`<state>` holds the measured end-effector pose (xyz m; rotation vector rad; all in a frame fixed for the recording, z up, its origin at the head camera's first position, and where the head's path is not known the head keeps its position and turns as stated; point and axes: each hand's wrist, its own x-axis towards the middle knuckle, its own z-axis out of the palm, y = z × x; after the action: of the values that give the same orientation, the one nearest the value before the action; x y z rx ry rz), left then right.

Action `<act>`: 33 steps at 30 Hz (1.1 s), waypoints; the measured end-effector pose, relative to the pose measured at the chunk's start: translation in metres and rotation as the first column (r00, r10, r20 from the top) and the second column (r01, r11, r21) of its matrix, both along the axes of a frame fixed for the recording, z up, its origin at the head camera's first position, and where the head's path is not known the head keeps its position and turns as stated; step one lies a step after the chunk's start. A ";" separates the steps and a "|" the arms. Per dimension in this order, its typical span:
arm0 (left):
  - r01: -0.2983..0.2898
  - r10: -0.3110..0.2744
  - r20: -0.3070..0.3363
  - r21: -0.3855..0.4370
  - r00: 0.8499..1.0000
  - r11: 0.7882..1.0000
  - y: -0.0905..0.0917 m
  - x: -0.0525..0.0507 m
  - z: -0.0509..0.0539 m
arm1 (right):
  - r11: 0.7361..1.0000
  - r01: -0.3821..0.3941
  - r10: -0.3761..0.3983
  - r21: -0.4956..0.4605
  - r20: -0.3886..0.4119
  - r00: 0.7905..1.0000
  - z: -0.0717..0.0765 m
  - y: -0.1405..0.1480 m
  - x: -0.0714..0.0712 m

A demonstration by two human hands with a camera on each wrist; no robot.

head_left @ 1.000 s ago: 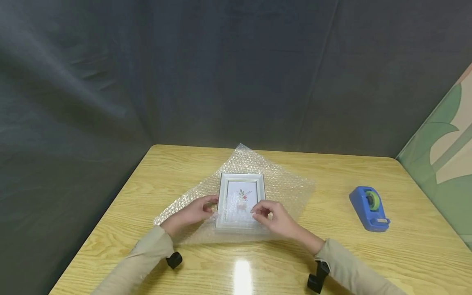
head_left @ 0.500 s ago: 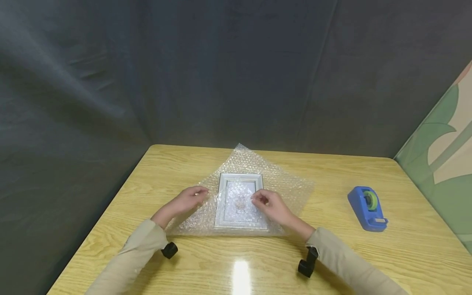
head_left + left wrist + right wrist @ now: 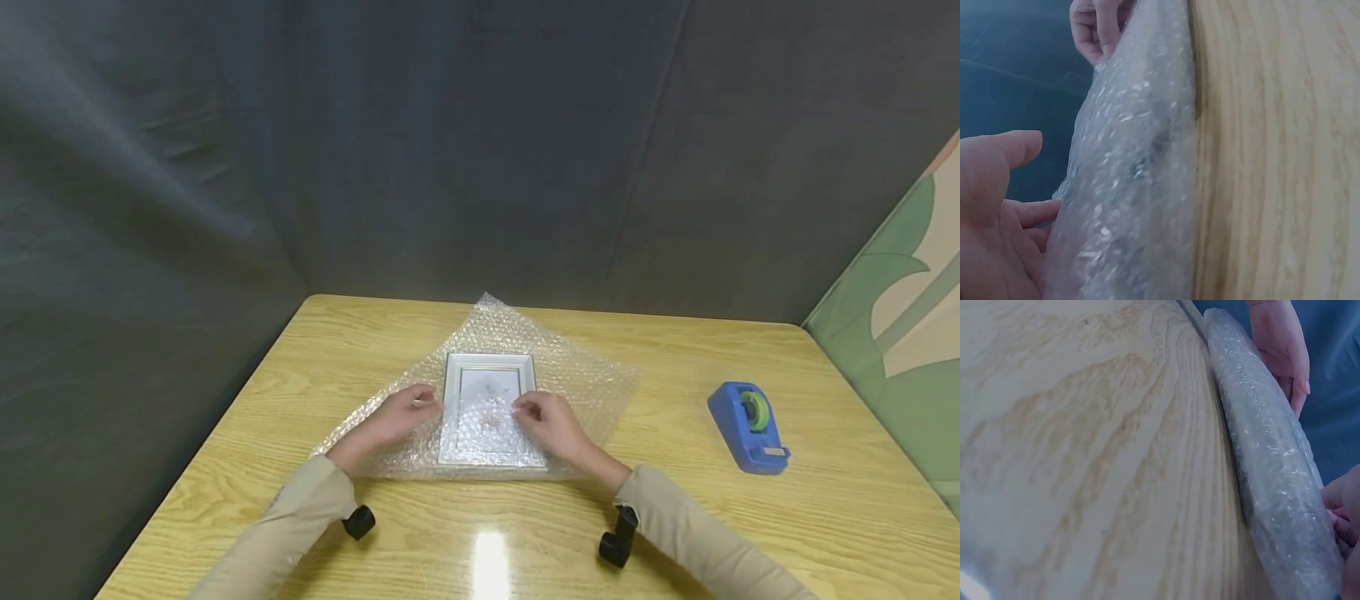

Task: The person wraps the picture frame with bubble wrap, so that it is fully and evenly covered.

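A white picture frame (image 3: 491, 360) with a small flower print lies on a sheet of clear bubble wrap (image 3: 495, 327) in the head view. The wrap's near part is folded up over the frame's lower portion, blurring the print. At the frame's right side my right hand (image 3: 553, 427) pinches the flap's edge; that pinch also shows in the left wrist view. My left hand (image 3: 397, 417) is beside the frame's left edge. Seen from the left wrist, this left hand (image 3: 991, 212) has its thumb apart and its fingers touching the wrap (image 3: 1129, 169).
To the right on the wooden table (image 3: 645, 533) stands a blue tape dispenser (image 3: 750, 429) with a green roll. Dark cloth (image 3: 480, 167) hangs behind and to the left. A panel with leaf shapes (image 3: 900, 333) borders the right side.
The near flap of bubble wrap has come up over the frame's lower part. My left hand moved off leftward, then returned toward the frame; my right hand kept its pinch.
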<state>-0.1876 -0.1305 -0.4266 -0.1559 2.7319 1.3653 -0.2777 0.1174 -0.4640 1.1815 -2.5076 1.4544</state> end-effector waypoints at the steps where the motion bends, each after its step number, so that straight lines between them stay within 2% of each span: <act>1: 0.002 -0.002 0.004 0.005 1.000 1.000 0.001 0.000 -0.002 | 1.000 0.006 -0.006 0.002 0.002 1.000 -0.001 0.000 0.000; 4: 0.006 -0.006 0.022 0.006 1.000 1.000 0.004 -0.001 -0.006 | 1.000 0.020 -0.019 0.008 -0.010 1.000 -0.002 -0.001 0.001; 8: 0.016 -0.015 0.028 -0.049 1.000 0.999 0.008 -0.001 -0.010 | 0.998 0.048 -0.046 0.032 -0.051 0.998 -0.002 -0.004 0.002; 14: 0.006 -0.009 -0.018 -0.156 1.000 0.988 0.016 -0.003 -0.013 | 0.992 0.093 -0.084 0.083 -0.111 0.990 0.001 -0.007 0.004; 17: -0.013 0.006 -0.035 -0.196 0.999 0.981 0.019 -0.004 -0.014 | 0.991 0.099 -0.089 0.086 -0.111 0.990 0.001 -0.007 0.004; 25: -0.046 0.037 -0.053 -0.182 0.998 0.982 0.023 -0.005 -0.016 | 0.988 0.135 -0.124 0.071 -0.147 0.981 -0.001 0.001 0.005; 28: -0.060 0.051 -0.051 -0.189 0.997 0.980 0.023 -0.005 -0.017 | 0.982 0.166 -0.155 0.092 -0.111 0.982 0.000 0.006 0.007; 33: -0.058 0.051 -0.039 -0.202 0.998 0.978 0.022 -0.004 -0.017 | 0.982 0.140 -0.146 0.129 0.041 0.988 -0.002 0.012 0.007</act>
<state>-0.1921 -0.1088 -0.4440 -0.2243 2.9118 1.1068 -0.2704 0.1297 -0.4662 0.9661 -2.6908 1.3268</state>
